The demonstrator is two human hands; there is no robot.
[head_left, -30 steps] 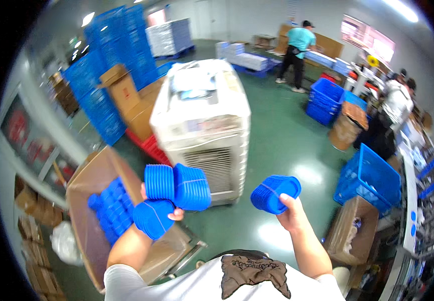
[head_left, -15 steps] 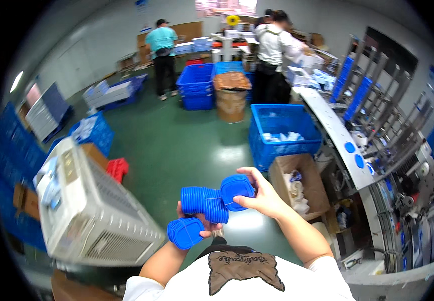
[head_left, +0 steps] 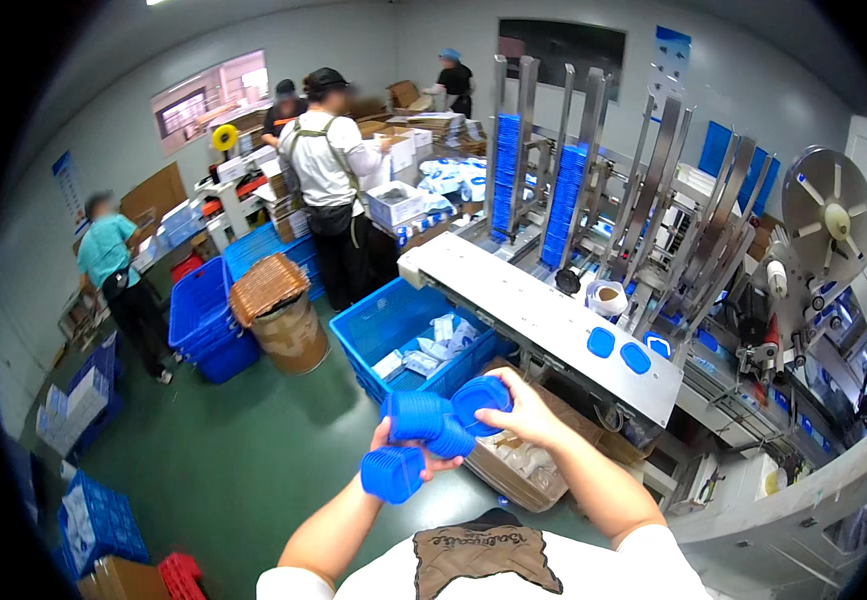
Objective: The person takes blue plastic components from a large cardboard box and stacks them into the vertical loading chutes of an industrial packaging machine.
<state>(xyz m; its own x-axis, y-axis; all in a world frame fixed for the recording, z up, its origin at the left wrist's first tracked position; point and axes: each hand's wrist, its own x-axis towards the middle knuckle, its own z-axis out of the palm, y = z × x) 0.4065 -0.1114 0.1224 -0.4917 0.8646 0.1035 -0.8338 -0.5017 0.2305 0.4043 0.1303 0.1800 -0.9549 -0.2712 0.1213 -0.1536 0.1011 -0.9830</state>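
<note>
A bent row of stacked blue plastic lids [head_left: 415,414], square with rounded corners, lies across my left hand [head_left: 439,464], whose fingers wrap round it from below. A shorter bunch of the same lids [head_left: 391,475] sticks out toward me on the near side of that hand. At the row's right end, my right hand [head_left: 525,412] pinches the edge of the end lids [head_left: 479,402], thumb on the near face. Both hands are in front of my chest, above the floor and apart from the machine. My left palm is hidden by the lids.
At right, a machine with upright metal rails holds tall stacks of blue lids [head_left: 565,205]. Two loose lids [head_left: 600,343] lie on its white table [head_left: 513,316]. A blue crate [head_left: 353,330] with packets and a carton [head_left: 543,490] stand ahead. Several people work farther back.
My view has turned right, bringing the machine and its white table nearer the middle. Both hands still hold the blue lids in much the same grip.
</note>
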